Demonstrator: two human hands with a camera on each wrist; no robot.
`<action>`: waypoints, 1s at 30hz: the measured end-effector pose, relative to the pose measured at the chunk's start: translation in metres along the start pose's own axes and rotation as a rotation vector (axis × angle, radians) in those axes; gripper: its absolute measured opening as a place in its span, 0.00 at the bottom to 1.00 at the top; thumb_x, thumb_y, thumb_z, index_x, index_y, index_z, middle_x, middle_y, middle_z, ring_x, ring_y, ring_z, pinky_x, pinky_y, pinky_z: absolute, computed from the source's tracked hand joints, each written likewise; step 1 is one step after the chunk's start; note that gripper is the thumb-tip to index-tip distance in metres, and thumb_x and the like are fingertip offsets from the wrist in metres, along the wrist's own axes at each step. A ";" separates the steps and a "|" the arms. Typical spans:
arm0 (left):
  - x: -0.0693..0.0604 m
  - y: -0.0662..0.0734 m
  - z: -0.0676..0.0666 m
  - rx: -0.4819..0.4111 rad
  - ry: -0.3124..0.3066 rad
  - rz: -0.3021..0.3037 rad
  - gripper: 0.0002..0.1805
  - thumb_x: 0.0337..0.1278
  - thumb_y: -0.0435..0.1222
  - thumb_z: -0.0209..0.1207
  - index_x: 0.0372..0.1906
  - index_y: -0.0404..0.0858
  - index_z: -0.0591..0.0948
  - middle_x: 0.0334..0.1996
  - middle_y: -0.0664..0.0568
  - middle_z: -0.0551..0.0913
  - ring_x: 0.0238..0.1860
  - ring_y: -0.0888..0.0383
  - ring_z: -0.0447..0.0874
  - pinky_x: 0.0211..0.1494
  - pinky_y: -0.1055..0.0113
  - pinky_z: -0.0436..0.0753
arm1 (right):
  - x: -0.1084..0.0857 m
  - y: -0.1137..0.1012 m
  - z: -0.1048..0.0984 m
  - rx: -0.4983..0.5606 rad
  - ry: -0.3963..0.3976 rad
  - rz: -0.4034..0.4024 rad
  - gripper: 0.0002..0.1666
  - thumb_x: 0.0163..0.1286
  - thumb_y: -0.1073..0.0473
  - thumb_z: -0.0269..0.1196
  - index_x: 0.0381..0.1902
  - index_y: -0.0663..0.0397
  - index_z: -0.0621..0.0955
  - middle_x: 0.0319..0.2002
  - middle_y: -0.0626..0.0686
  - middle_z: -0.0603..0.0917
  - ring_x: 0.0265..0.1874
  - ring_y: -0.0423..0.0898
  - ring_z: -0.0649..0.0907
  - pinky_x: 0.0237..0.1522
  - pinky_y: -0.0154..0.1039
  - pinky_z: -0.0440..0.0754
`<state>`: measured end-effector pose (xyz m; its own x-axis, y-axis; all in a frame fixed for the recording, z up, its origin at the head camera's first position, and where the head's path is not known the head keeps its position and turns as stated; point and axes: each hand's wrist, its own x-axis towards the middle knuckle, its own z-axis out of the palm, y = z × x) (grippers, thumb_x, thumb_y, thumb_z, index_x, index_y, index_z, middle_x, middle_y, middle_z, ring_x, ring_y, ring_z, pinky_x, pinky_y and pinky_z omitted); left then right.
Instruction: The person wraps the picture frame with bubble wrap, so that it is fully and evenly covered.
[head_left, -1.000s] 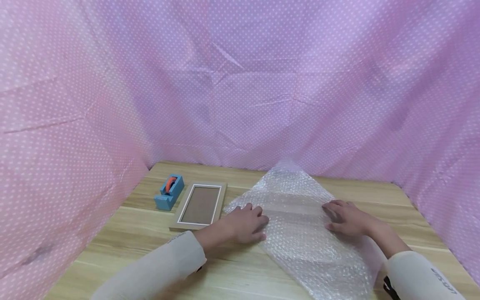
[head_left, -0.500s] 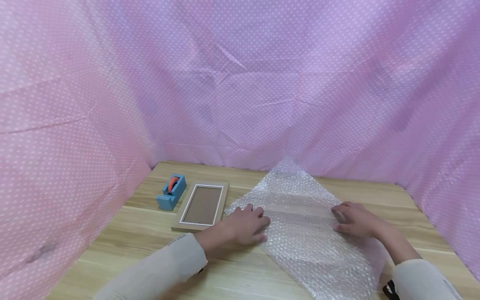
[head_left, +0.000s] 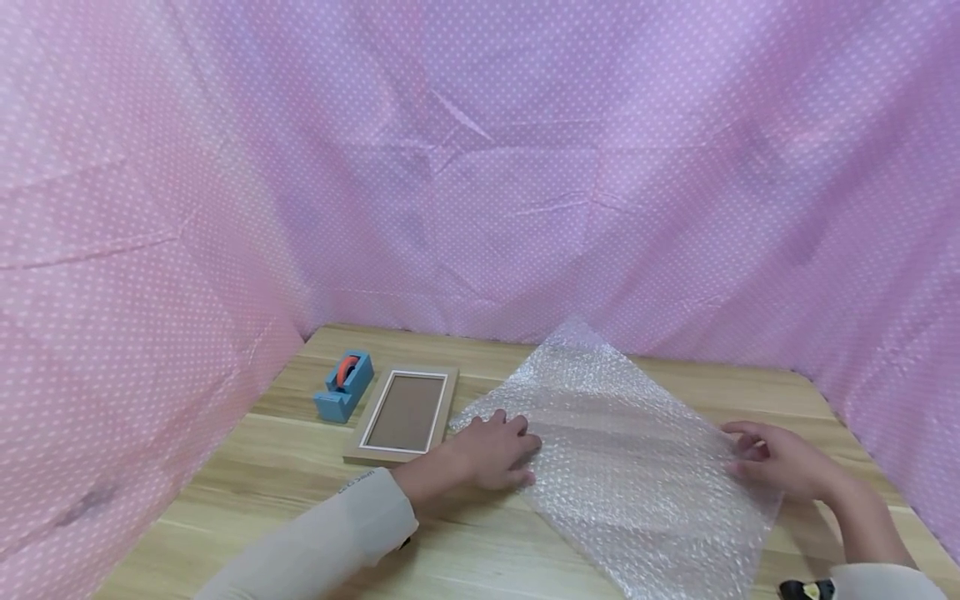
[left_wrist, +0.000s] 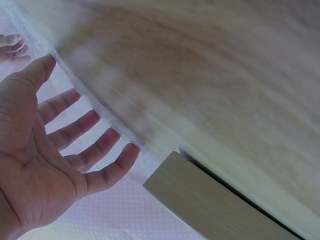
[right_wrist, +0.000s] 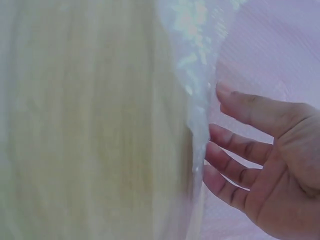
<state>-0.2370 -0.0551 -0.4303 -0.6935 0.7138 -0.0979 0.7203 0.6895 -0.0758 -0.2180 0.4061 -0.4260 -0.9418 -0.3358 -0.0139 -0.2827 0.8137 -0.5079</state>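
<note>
A sheet of clear bubble wrap (head_left: 622, 450) lies spread on the wooden table, turned so one corner points to the back. My left hand (head_left: 495, 452) rests on its left part, fingers spread and fingertips touching the sheet. At the right edge of the wrap is my right hand (head_left: 783, 460), its fingers loosely bent beside the film; in the right wrist view the fingertips (right_wrist: 212, 172) meet the wrap's edge without a visible pinch. Just left of my left hand lies a wooden picture frame (head_left: 446, 400) with a white inner border and brown backing.
A blue tape dispenser (head_left: 337, 404) with an orange roll (head_left: 346, 370) stands left of the picture frame. Pink polka-dot cloth (head_left: 510, 208) hangs behind and along both sides of the wooden table (head_left: 247, 483).
My right hand has slid to the right across the bubble wrap, from its upper right area to its right edge. The left hand stays in place.
</note>
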 end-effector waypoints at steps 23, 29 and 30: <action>0.001 -0.024 -0.009 -0.110 0.075 0.106 0.23 0.71 0.52 0.57 0.65 0.50 0.78 0.57 0.54 0.80 0.55 0.53 0.77 0.57 0.57 0.80 | -0.016 0.030 0.011 0.168 0.090 -0.034 0.29 0.65 0.62 0.73 0.61 0.69 0.78 0.54 0.64 0.84 0.44 0.28 0.77 0.43 0.26 0.79; 0.001 -0.062 -0.017 -0.270 0.121 0.032 0.24 0.74 0.43 0.56 0.69 0.41 0.76 0.63 0.45 0.78 0.63 0.46 0.76 0.66 0.50 0.75 | -0.014 0.032 0.013 0.198 0.104 -0.055 0.28 0.64 0.65 0.73 0.59 0.71 0.79 0.49 0.46 0.85 0.41 0.32 0.78 0.40 0.27 0.78; 0.000 -0.071 -0.017 -0.285 0.127 0.008 0.24 0.74 0.43 0.56 0.69 0.40 0.76 0.64 0.44 0.78 0.63 0.45 0.76 0.67 0.48 0.75 | -0.014 0.032 0.014 0.200 0.104 -0.061 0.28 0.64 0.66 0.72 0.59 0.72 0.79 0.49 0.44 0.85 0.41 0.32 0.78 0.40 0.27 0.78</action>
<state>-0.2879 -0.1018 -0.4081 -0.6966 0.7169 0.0288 0.7057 0.6774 0.2076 -0.2113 0.4306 -0.4540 -0.9408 -0.3220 0.1055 -0.3074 0.6799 -0.6658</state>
